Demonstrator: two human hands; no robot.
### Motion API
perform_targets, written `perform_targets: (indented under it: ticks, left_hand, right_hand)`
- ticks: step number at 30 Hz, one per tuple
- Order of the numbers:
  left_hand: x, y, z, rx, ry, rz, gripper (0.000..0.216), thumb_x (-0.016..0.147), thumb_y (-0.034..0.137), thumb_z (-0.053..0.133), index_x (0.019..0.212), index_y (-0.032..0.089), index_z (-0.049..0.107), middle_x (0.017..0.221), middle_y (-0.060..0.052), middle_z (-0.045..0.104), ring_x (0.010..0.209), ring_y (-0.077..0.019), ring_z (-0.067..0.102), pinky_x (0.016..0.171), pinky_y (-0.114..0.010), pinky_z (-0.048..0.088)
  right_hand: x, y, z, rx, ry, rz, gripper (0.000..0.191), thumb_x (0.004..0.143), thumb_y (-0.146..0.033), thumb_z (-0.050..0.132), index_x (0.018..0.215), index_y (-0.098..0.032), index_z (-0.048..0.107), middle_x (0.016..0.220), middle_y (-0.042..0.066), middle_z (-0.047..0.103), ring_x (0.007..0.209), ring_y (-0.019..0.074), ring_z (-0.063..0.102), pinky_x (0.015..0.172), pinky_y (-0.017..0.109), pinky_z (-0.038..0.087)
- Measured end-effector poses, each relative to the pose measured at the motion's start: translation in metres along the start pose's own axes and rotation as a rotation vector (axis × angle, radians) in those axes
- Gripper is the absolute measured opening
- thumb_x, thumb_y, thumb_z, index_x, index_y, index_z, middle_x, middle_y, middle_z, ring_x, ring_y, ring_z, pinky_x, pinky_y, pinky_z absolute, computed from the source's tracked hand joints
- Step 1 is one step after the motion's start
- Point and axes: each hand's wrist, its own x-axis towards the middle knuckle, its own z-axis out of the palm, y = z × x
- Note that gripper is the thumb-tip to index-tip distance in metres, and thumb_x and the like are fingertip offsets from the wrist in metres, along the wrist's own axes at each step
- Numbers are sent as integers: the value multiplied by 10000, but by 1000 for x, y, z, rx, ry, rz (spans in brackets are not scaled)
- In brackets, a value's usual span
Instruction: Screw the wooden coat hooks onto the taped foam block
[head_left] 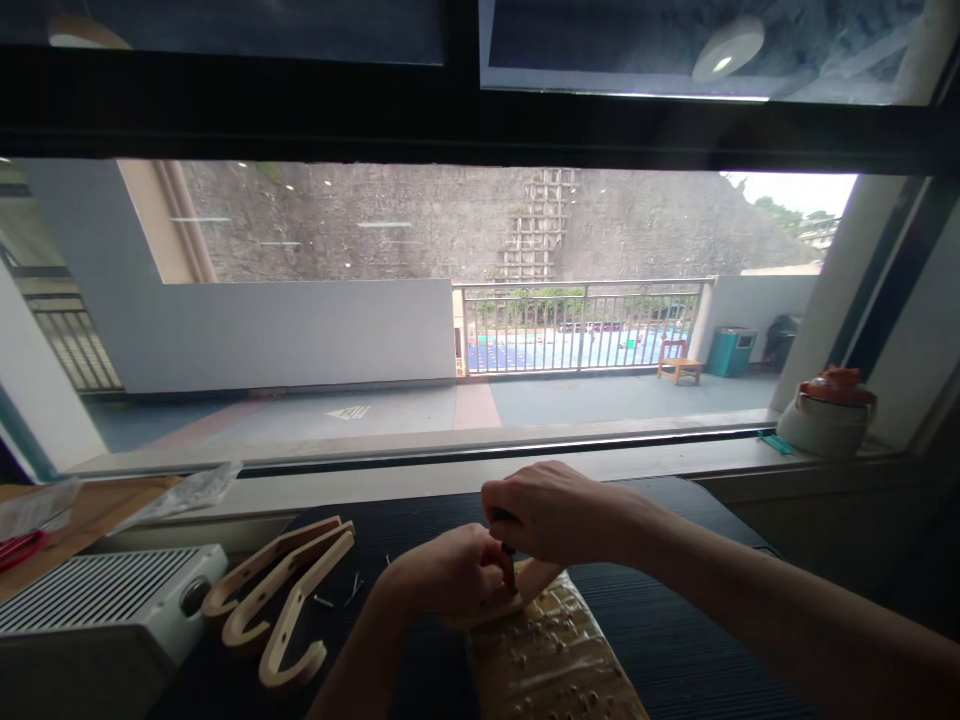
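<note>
Far left: red item (21, 549), cut off by frame edge, can't ID. Clear plastic bag (180, 498) beside it, contents unreadable. White slatted heater (97, 590), left side out of frame. Next, three wooden hooks (296, 597) close together on black table (660, 625), rear ones partly covered by the front one. A few loose screws or nails (353, 588) just right of them, too small to tell which.

Left hand (446, 575): fingers bent in at a wooden piece (536, 577) near table center; fingertips overlap the tool's lower end, can't tell what they pinch. Wooden piece lies across the far end of a tape-wrapped block (570, 650), mostly hidden by hands, full shape unclear. Block cut off at bottom, small dark specks or holes on top. Tool (509, 570) upright, tip hard to see. Right hand (551, 510) clenched round its dark handle, mostly covered. Right, on sill: lidded jar (825, 420), dim.
</note>
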Motion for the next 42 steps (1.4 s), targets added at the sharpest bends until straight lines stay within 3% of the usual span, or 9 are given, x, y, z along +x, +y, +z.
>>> perform_targets:
  ticks: [7, 17, 27, 31, 36, 42]
  left_hand:
    - [0, -1, 1, 70, 48, -54, 255, 686, 207, 482, 820, 148, 690, 663, -18, 629, 530, -111, 465, 467, -215, 336]
    - [-3, 7, -1, 79, 19, 2, 280, 703, 171, 456, 859, 139, 686, 787, -42, 674, 641, -138, 548, 575, -234, 399]
    - [-4, 9, -1, 79, 18, -29, 268, 698, 174, 437, 794, 149, 686, 697, -21, 643, 558, -109, 485, 501, -219, 355]
    - [-5, 10, -2, 92, 8, -21, 285, 722, 197, 426, 825, 145, 687, 680, -23, 636, 532, -104, 475, 483, -219, 344]
    - [-3, 6, -2, 91, -4, 14, 277, 726, 185, 432, 835, 150, 683, 762, -30, 666, 641, -131, 547, 589, -238, 398]
    - [-1, 5, -2, 86, -4, 9, 271, 730, 208, 421, 799, 150, 677, 714, -21, 648, 603, -125, 525, 549, -229, 380]
  right_hand:
    - [-6, 2, 7, -6, 30, 121, 229, 860, -327, 386, 882, -184, 564, 698, 20, 624, 578, 120, 513, 495, 251, 241]
    - [-4, -3, 0, -19, 17, 7, 190, 830, -311, 435, 907, -202, 570, 766, 16, 647, 632, 128, 538, 510, 253, 244]
    - [-7, 0, 8, -18, 20, 166, 211, 860, -329, 399, 908, -183, 543, 716, 19, 621, 589, 121, 524, 493, 251, 245]
    - [-6, -1, 1, -50, -4, 129, 220, 835, -351, 446, 933, -182, 547, 733, 25, 630, 596, 125, 531, 501, 249, 253]
    - [-4, -2, -2, -56, 14, 28, 167, 778, -327, 519, 870, -195, 563, 749, 6, 634, 625, 131, 541, 499, 246, 256]
    - [-2, 2, 5, -45, -6, 69, 172, 808, -316, 477, 858, -176, 565, 732, 21, 626, 626, 129, 543, 506, 248, 262]
